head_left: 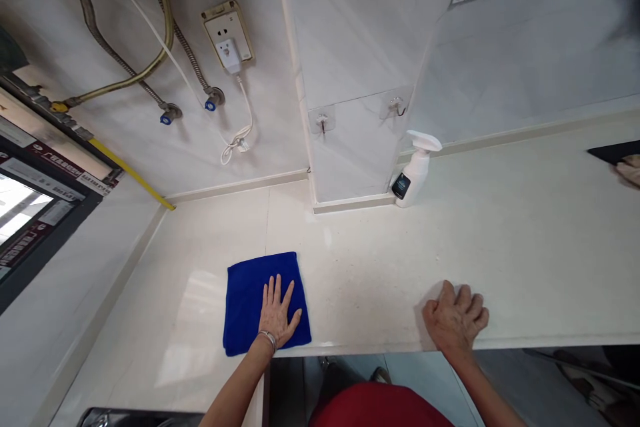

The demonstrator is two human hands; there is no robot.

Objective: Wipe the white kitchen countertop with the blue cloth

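Observation:
A blue cloth (243,303), folded into a square, lies on the pale countertop (360,280) near its front edge. My left hand (277,313) presses flat on it, fingers spread, a bracelet round the wrist. Further right, my right hand (456,320) rests on the bare counter with its fingers curled in; I see nothing held in it. Behind the two hands, a white spray bottle (413,173) with a dark label stands against the corner of the tiled pillar.
Hoses, valves and a socket with a plugged-in white cord (245,107) are on the back wall. A yellow pipe (135,173) runs down at left. At bottom left shows a dark sink-like edge (135,417). Another person's hand (629,169) touches a dark flat item (607,151) far right.

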